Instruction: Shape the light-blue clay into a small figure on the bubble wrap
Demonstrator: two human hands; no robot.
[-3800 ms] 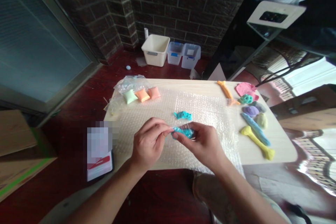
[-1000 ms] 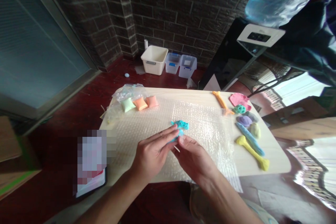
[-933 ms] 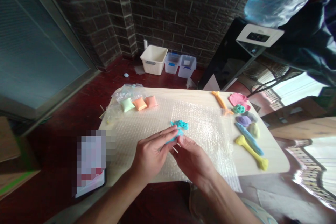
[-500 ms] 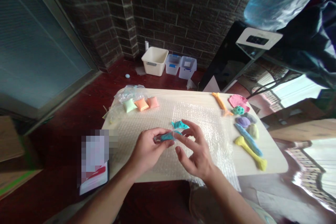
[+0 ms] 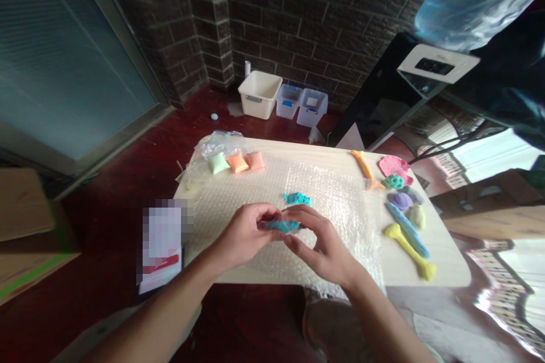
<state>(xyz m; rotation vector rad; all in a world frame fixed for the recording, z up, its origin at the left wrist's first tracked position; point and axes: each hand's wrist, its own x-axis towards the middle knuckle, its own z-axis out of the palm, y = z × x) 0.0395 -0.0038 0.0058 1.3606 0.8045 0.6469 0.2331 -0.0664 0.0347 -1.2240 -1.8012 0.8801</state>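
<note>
The left hand (image 5: 244, 232) grasps the left end of the blue packet (image 5: 281, 226), fingers curled over it and thumb beneath. The right hand (image 5: 326, 244) arches at the packet's right end, fingertips bent over it, thumb just below — whether it grips or only touches, I cannot tell. The packet is held above the bubble wrap (image 5: 340, 198), in front of a loose blue lump (image 5: 298, 198) that lies on it.

The wrap covers much of the pale desk (image 5: 449, 266). At the far left are three sachets, green (image 5: 218, 163), orange (image 5: 237, 163) and pink (image 5: 256, 160), in a row beside a crumpled clear bag (image 5: 221, 143). Down the right side lie an orange bone (image 5: 364, 166), a flat pink piece (image 5: 394, 168), a teal lump (image 5: 393, 181), a purple lump (image 5: 400, 201), a pale green lump (image 5: 416, 218), a blue stick (image 5: 409, 229) and a yellow bone (image 5: 411, 252).

By the left edge is a device (image 5: 159, 281), its screen mostly pixelated, with a red band and no legible words. On the floor behind stand a cream tub (image 5: 259, 108) and two clear bins (image 5: 300, 108), one with a white label (image 5: 312, 102) too small to read. The dispenser (image 5: 383, 85) has a dark panel (image 5: 434, 66) whose markings are blurred; green tape (image 5: 32, 278) runs along the left carton (image 5: 25, 210).
</note>
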